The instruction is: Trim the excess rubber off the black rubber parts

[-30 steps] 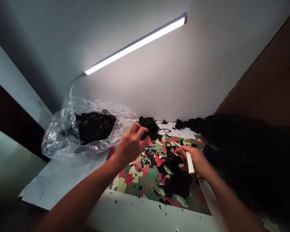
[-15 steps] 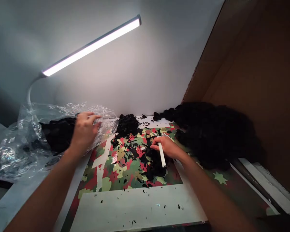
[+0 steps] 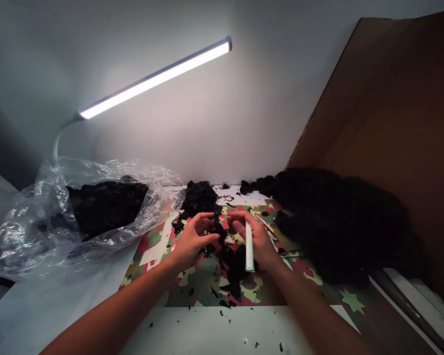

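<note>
My right hand [image 3: 257, 239] is closed around a white stick-like tool [image 3: 249, 246], held upright over the camouflage-patterned mat [image 3: 207, 281]. Close beside it, my left hand [image 3: 192, 236] hovers with fingers curled and apart, thumb and fingers near small black scraps [image 3: 229, 256] strewn over the mat; I cannot see anything held in it. A small heap of black pieces [image 3: 200, 195] lies just beyond both hands.
A clear plastic bag [image 3: 59, 217] holding black pieces lies at the left. A large dark pile [image 3: 340, 217] sits at the right against a brown cardboard wall [image 3: 403, 123]. A lit bar lamp [image 3: 155, 79] hangs above. White sheet [image 3: 214, 330] lies at the near edge.
My left hand has come back from the plastic bag to the mat, next to my right hand. The right hand has lifted slightly with the white tool.
</note>
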Demonstrator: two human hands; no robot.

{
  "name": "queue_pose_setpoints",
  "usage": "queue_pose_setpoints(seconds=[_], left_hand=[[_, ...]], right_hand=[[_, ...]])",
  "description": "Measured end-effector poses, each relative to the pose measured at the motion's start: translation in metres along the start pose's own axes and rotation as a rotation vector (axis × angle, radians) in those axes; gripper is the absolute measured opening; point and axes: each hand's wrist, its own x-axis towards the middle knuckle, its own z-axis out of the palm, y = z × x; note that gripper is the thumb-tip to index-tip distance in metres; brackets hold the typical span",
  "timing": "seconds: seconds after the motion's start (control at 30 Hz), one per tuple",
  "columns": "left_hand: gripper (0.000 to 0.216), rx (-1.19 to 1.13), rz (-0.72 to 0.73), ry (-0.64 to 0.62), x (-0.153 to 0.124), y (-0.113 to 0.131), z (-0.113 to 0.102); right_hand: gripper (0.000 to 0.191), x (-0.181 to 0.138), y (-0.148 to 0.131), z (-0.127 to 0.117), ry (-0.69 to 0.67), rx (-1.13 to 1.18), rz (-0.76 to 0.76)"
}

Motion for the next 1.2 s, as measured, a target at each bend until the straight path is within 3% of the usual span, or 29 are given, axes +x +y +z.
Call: queue_pose_setpoints(seconds=[0.07, 0.17, 0.33, 0.43, 0.57, 0.73, 0.83, 0.97, 1.07, 1.2], left_hand=[[0.058, 0.084, 0.028, 0.051, -0.001, 0.001, -0.001], [0.059, 0.129, 0.029, 0.043, -0.003, 0.002, 0.001], [0.047, 0.223, 0.104, 0.076, -0.008, 0.006, 0.003], [0.033, 0.32, 0.166, 0.11, -0.01, 0.007, 0.004], [0.026, 0.396, 0.241, 0.102, -0.011, 0.002, 0.004], [0.023, 0.255, 0.223, 0.041, -0.012, -0.002, 0.006], [0.032, 0.108, 0.174, 0.025, -0.013, -0.001, 0.007], [0.059, -0.041, 0.127, 0.068, -0.013, 0.001, 0.009], [0.06, -0.079, 0.117, 0.062, -0.013, 0.002, 0.01], [0.056, -0.02, 0.128, 0.065, -0.013, 0.005, 0.011]], right_hand=[[0.038, -0.002, -0.003, 0.0, 0.077, 0.036, 0.034], [0.051, -0.007, -0.012, 0.0, 0.086, -0.018, 0.035], [0.025, -0.015, -0.026, 0.01, 0.057, -0.115, 0.039], [0.021, -0.018, -0.025, 0.016, 0.067, -0.127, 0.048], [0.038, -0.018, -0.021, 0.017, 0.065, -0.152, 0.007], [0.056, -0.02, -0.028, 0.014, 0.063, -0.098, -0.002], [0.049, -0.019, -0.031, 0.014, 0.082, -0.128, 0.037], [0.022, -0.017, -0.027, 0.017, 0.157, -0.061, 0.042], [0.012, -0.018, -0.023, 0.018, 0.15, -0.025, 0.023], [0.012, -0.017, -0.022, 0.016, 0.062, -0.207, -0.098]])
